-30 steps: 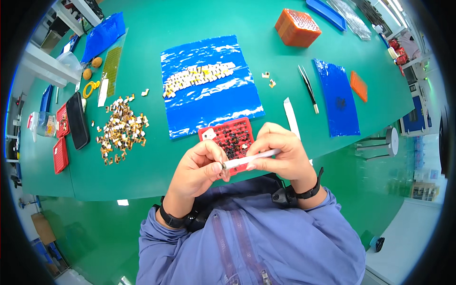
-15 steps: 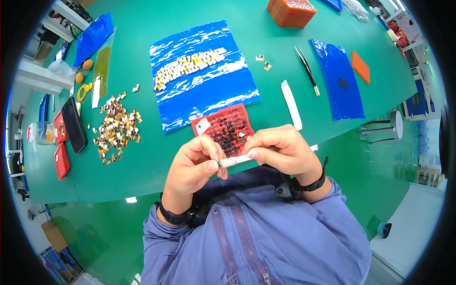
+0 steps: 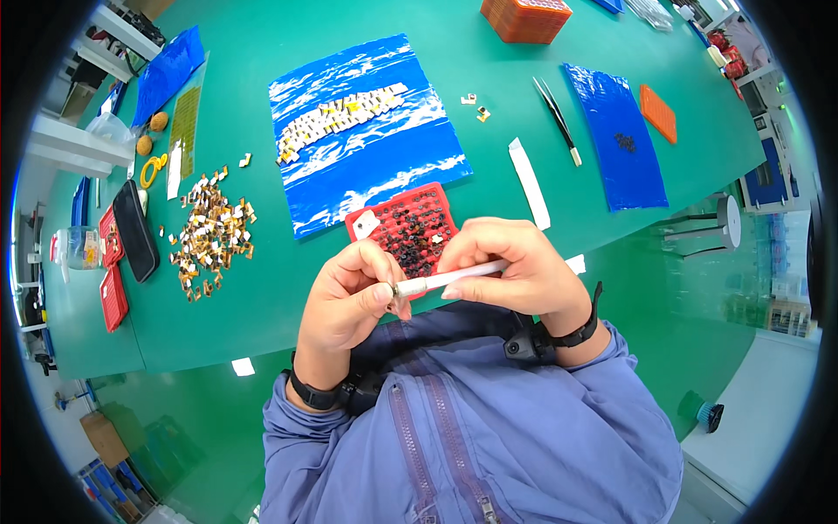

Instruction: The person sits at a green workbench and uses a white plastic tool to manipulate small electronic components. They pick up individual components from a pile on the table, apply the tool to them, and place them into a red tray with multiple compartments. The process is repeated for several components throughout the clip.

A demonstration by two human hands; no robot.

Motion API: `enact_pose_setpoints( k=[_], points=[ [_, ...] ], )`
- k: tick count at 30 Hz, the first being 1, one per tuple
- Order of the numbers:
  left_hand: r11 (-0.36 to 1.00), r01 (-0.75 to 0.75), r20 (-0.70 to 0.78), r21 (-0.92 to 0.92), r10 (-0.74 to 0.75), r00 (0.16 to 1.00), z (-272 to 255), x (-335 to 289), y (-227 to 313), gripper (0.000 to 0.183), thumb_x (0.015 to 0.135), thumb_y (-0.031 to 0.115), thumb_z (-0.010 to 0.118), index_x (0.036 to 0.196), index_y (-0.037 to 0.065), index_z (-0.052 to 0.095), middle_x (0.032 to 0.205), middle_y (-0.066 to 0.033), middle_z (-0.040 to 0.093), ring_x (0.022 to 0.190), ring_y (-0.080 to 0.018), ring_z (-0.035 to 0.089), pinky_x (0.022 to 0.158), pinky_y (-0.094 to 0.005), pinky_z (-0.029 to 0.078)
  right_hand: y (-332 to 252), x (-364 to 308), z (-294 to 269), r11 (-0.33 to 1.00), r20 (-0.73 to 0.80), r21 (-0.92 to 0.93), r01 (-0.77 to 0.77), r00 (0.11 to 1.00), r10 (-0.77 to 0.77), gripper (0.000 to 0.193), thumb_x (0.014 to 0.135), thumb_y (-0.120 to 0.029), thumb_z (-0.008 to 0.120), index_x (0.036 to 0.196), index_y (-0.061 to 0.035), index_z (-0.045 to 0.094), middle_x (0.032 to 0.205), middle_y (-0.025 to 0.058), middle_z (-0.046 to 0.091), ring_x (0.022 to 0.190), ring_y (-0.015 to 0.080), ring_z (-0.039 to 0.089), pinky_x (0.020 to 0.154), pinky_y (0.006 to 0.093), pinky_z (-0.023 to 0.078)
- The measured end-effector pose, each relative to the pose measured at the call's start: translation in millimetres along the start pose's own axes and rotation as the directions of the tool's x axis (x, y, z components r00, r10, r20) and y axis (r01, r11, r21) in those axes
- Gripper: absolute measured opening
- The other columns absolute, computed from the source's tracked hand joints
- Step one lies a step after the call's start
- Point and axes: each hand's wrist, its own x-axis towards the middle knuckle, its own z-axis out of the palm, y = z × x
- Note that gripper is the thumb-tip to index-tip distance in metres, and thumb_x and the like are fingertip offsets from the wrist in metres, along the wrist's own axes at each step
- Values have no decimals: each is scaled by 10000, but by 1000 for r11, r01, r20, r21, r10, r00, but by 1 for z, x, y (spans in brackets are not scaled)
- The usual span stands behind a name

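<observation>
Head cam: L hand (image 3: 347, 293) pinches tiny part (image 3: 394, 292) at tip of white stick (image 3: 454, 275) gripped in R hand (image 3: 519, 266), by table (image 3: 493, 188) near edge. Prob tip-on-part work rn; next move needs both steady imo.

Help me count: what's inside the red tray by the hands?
The red tray holds small black parts and, in one corner, a white piece. The left hand, right hand and white tool cover some of its near side, hiding what's beneath.
</observation>
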Motion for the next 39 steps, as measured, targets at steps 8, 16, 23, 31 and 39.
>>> enact_pose_setpoints(
  k=[8,16,23,31,39],
  points=[
    [1000,-1,11,-30,1,1000,0,-1,0,112,875,66,581,877,22,478,773,-92,544,679,-172,575,590,-286,496,3,0,2,997,-15,65,41,999,-40,150,782,-84,709,882,-7,630,722,21,601,603,62,531,496,203,371],
    [997,-6,-2,74,6,1000,3,1,2,209,875,163,611,851,41,444,702,-60,457,625,-140,489,484,-260,482,6,2,-2,988,12,-80,132,991,-132,130,814,-95,679,896,-10,624,740,31,606,636,72,549,537,205,413],
    [1000,3,25,-23,-2,1000,0,0,2,78,897,56,536,892,20,467,713,-82,536,612,-162,571,547,-276,495,5,4,2,995,-23,40,93,995,-93,79,815,-47,657,877,-1,646,710,46,610,600,70,526,524,208,386],
    [997,56,-43,-52,-58,997,0,0,4,56,920,50,488,923,7,451,694,-121,585,516,-158,585,477,-251,507,4,8,-4,988,-19,-114,104,994,-107,113,793,-89,689,874,-27,643,733,42,600,643,93,557,552,235,424],
    [999,38,-119,-5,-38,992,0,1,4,59,914,43,491,908,10,443,699,-128,583,496,-146,568,473,-241,502,19,5,-4,991,-159,-119,55,985,-73,107,787,-90,696,873,-40,657,648,3,582,560,52,493,503,206,378]
  ],
)
